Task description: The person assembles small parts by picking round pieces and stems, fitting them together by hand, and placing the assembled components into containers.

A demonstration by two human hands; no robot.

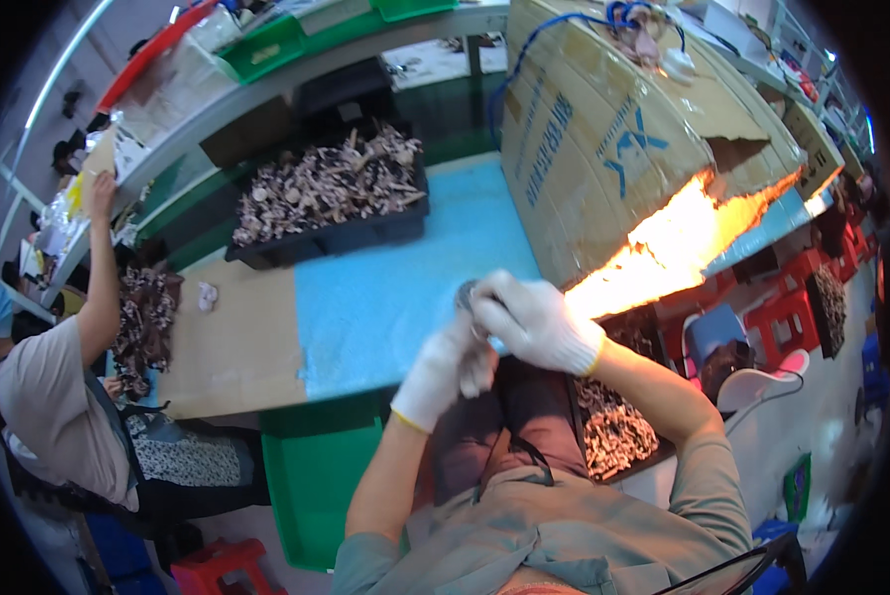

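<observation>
Both my hands wear white knit gloves and meet over the front edge of the blue work surface (pixel 395 297). My right hand (pixel 536 322) is closed, its fingertips at a small grey piece (pixel 467 295) that is blurred and too small to name. Just below and to the left, my left hand (pixel 443 365) has its fingers curled up against the same piece; what lies inside them is hidden. Beyond my hands stands a black bin (pixel 331 238), heaped with small brown and pinkish pieces.
A large cardboard box (pixel 584 149) stands at the right, with a very bright orange-white glare at its torn lower edge. A green tray (pixel 321 486) sits below the table at my left. A co-worker (pixel 63 407) sits further left, one arm raised. A bin of pieces (pixel 618 436) is by my right side.
</observation>
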